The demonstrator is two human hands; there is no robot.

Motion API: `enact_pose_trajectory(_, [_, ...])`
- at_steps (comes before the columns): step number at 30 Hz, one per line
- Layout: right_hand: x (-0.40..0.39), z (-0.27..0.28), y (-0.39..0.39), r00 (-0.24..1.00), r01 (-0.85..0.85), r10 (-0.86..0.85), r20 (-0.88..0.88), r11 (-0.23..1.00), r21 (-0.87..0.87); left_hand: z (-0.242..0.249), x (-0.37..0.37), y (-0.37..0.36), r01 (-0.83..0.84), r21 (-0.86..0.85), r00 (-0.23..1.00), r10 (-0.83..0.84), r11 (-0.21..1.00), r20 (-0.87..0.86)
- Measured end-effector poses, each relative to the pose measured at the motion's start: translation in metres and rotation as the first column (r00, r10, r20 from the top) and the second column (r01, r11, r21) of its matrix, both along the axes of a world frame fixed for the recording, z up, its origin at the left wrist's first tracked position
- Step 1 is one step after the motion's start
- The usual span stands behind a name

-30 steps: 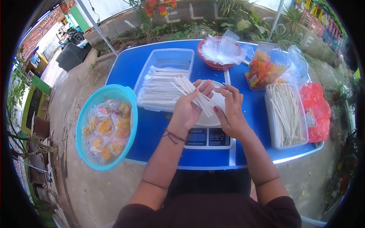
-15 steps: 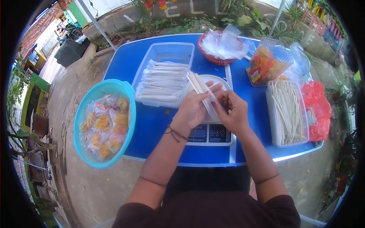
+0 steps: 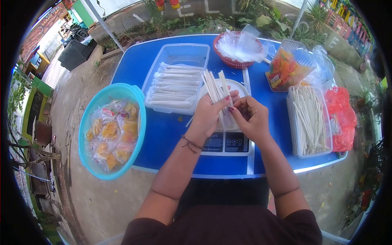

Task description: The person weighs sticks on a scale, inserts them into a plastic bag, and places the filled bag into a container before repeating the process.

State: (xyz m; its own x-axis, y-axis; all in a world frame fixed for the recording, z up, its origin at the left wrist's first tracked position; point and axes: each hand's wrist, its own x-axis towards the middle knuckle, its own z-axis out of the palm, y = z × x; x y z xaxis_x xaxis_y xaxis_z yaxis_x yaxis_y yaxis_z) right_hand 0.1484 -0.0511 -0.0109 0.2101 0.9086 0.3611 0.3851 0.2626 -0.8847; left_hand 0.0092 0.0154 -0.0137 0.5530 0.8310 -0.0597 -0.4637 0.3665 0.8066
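Note:
My left hand point(image 3: 209, 115) is wrapped round a bundle of thin pale sticks point(image 3: 213, 90), which fan out at their upper ends. Thumb and forefinger of my right hand point(image 3: 252, 118) pinch at the bundle's right side, where a clear plastic bag seems to cover the lower ends. Beneath both hands is a kitchen scale point(image 3: 208, 148) with a round white plate point(image 3: 245, 90) on top. To the left, a clear tray point(image 3: 177, 50) contains bagged bundles of sticks point(image 3: 173, 83). More loose sticks point(image 3: 308, 118) fill a clear box point(image 3: 330, 141) to the right.
A turquoise basin point(image 3: 83, 139) at the left holds bagged orange and yellow food. At the back stands a red basket point(image 3: 233, 63) of clear bags. Farther right are a clear container point(image 3: 292, 69) with orange packets and a red plastic bag point(image 3: 345, 122). All rest on the blue table point(image 3: 161, 141) except the basin, whose support is hidden.
The sticks in my left hand have spread apart at the top, some now leaning right. A stick's end shows below the tray beside my left wrist. My right hand has barely moved.

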Motion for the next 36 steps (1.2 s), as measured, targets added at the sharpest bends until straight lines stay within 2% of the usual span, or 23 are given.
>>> enact_pose_trajectory(2, [0.001, 0.0, -0.002, 0.999, 0.018, -0.017, 0.028, 1.0, -0.012, 0.003, 0.0, -0.002, 0.001, 0.007, 1.0, -0.001, 1.0, -0.029])
enact_pose_trajectory(5, [0.001, -0.001, 0.0, 1.0, 0.01, -0.01, -0.021, 1.0, -0.012, 0.005, 0.001, -0.004, -0.011, -0.004, 0.999, 0.011, 1.0, -0.04])
enact_pose_trajectory(11, [0.004, 0.002, 0.0, 0.974, -0.054, 0.022, -0.225, 0.989, -0.137, 0.01, 0.001, -0.006, -0.026, -0.058, 0.999, 0.025, 0.998, -0.023])
enact_pose_trajectory(14, [0.005, 0.005, 0.0, 0.971, -0.057, 0.019, -0.237, 0.986, -0.156, 0.01, 0.001, -0.007, -0.045, -0.061, 0.999, 0.044, 0.997, -0.009])
enact_pose_trajectory(20, [0.008, 0.004, 0.001, 0.975, -0.042, 0.011, -0.223, 0.99, -0.133, 0.002, 0.001, -0.004, -0.069, -0.011, 0.997, 0.069, 0.998, -0.019])
enact_pose_trajectory(23, [0.009, -0.002, 0.003, 0.975, -0.02, 0.007, -0.223, 0.998, -0.055, 0.005, 0.0, -0.005, -0.062, -0.005, 0.998, 0.062, 0.998, -0.003])
enact_pose_trajectory(26, [0.012, -0.002, 0.002, 0.993, 0.034, -0.042, -0.108, 0.997, -0.073, 0.006, 0.001, -0.006, -0.073, 0.0, 0.997, 0.073, 0.997, -0.007])
enact_pose_trajectory(32, [0.011, -0.005, 0.004, 0.976, 0.02, -0.031, -0.217, 0.998, -0.052, 0.005, 0.001, -0.006, -0.095, 0.006, 0.995, 0.095, 0.995, -0.016])
enact_pose_trajectory(36, [0.008, 0.004, 0.001, 0.996, 0.046, -0.049, -0.074, 0.998, -0.053, 0.003, 0.0, -0.006, -0.125, 0.066, 0.99, 0.129, 0.99, -0.05])
